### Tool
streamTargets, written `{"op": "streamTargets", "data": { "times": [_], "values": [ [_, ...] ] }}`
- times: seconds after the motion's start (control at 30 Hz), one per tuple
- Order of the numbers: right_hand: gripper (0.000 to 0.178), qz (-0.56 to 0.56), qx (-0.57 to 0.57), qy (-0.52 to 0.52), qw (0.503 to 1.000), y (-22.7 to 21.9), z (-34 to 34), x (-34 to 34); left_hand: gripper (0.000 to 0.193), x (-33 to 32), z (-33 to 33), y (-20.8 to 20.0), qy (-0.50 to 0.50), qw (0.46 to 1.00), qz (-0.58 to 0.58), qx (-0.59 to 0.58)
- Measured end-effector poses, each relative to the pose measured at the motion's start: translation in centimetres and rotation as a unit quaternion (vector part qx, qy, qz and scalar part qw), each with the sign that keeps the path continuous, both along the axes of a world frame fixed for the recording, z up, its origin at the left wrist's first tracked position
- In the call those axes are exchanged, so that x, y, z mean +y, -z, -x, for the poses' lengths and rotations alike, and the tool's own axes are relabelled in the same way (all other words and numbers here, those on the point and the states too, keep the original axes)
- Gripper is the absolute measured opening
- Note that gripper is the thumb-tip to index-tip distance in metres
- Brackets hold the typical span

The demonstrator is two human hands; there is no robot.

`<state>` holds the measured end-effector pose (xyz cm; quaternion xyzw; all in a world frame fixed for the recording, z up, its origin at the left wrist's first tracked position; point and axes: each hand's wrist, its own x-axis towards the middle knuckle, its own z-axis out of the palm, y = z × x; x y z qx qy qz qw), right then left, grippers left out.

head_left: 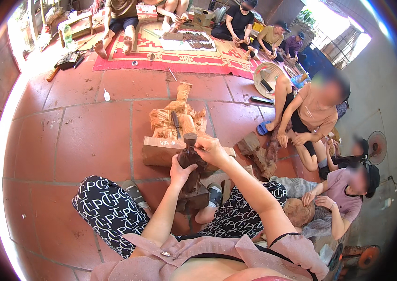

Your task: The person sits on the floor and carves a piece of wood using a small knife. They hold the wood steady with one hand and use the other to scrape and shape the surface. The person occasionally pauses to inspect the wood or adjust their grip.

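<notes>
Between my knees stands a dark brown carved wooden figure [190,156] with a flat round top. My left hand [180,172] is wrapped round its left side, thumb across the front. My right hand [210,151] is closed against its upper right side, fingers pinched; whatever they hold, if anything, is hidden. The figure's lower part goes down toward a dark block between my feet. Just beyond it a pale carved statue of a seated figure [183,100] rests on a light brown block [157,151]. A dark, narrow tool [175,122] leans on that statue.
Close on my right, a person in a peach shirt [318,110] sits near rough wood pieces [258,157]; another, in a pink shirt [344,187], holds a round wooden piece [298,212]. A small white bottle [107,96] stands on the tiles. Several people sit round a red mat [184,58].
</notes>
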<state>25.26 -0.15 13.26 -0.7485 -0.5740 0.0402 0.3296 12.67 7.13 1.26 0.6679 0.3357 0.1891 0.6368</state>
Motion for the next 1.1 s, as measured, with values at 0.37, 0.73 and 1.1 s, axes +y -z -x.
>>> {"op": "streamTargets", "data": {
  "times": [0.37,0.73,1.1],
  "values": [
    [0.018,-0.01,-0.086,-0.053,0.995,-0.7,-0.4,0.5,0.083,0.2,0.1,0.1,0.003,1.0,-0.008,-0.007],
    [0.012,0.032,-0.092,-0.081,0.992,-0.2,-1.2,1.0,0.082,0.0,0.0,0.6,0.002,1.0,-0.01,-0.01],
    [0.012,0.029,-0.099,-0.072,0.992,-0.5,-1.1,1.3,0.082,0.0,0.2,0.2,0.01,1.0,-0.013,-0.005]
  ]
}}
